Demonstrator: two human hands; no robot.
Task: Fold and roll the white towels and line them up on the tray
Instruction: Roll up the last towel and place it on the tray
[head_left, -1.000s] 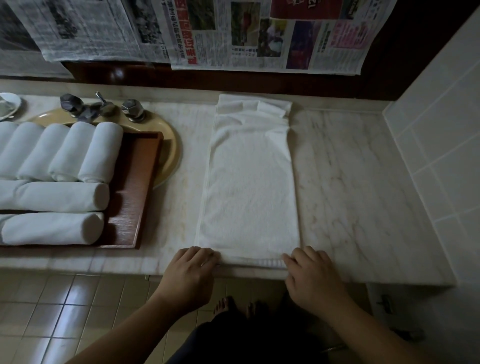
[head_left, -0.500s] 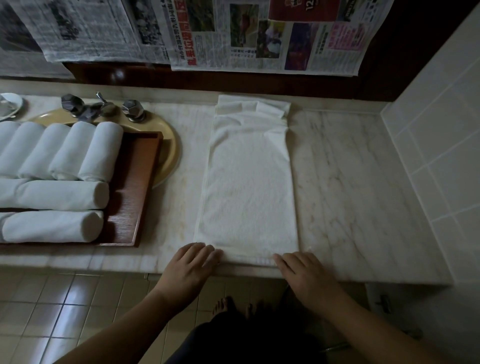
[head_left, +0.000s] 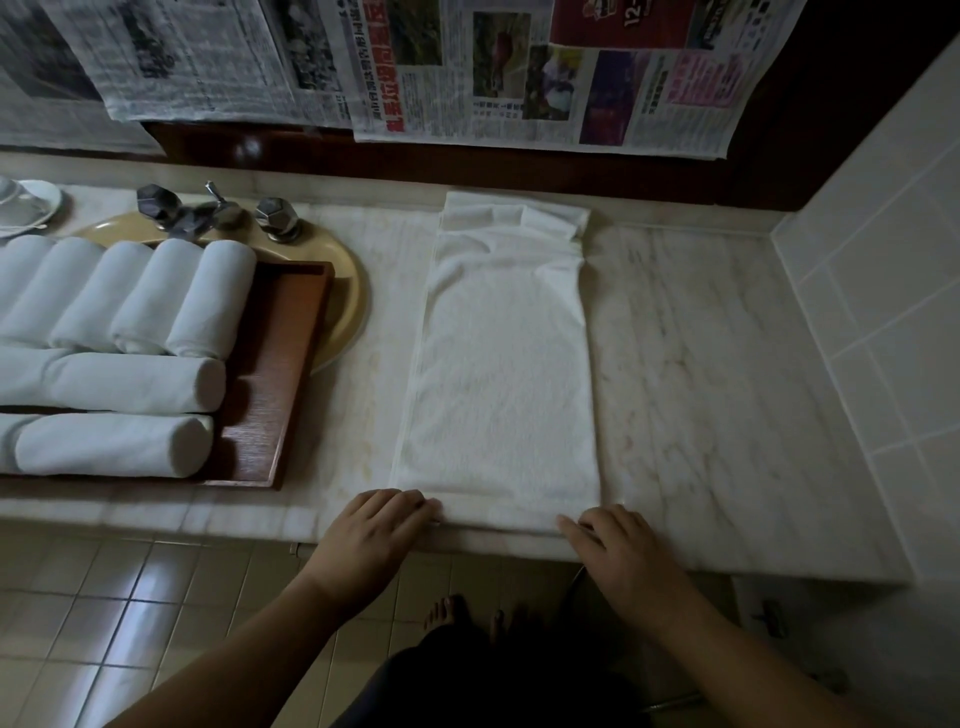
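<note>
Hands, left (head_left: 378, 535) and right (head_left: 621, 551), are laid flat-fingered, grip unclosed, on the folded towel's (head_left: 501, 374) near edge; rolling away toward the tray-side (head_left: 291, 364) wall is judged next.

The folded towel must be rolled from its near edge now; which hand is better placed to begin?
Neither clearly: the left hand touches the folded towel at its near left corner and the right hand at its near right corner, so both together probably suit best.

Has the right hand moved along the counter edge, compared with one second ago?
Yes. The right hand slid slightly left along the counter, inward over the towel's near right corner.
</note>
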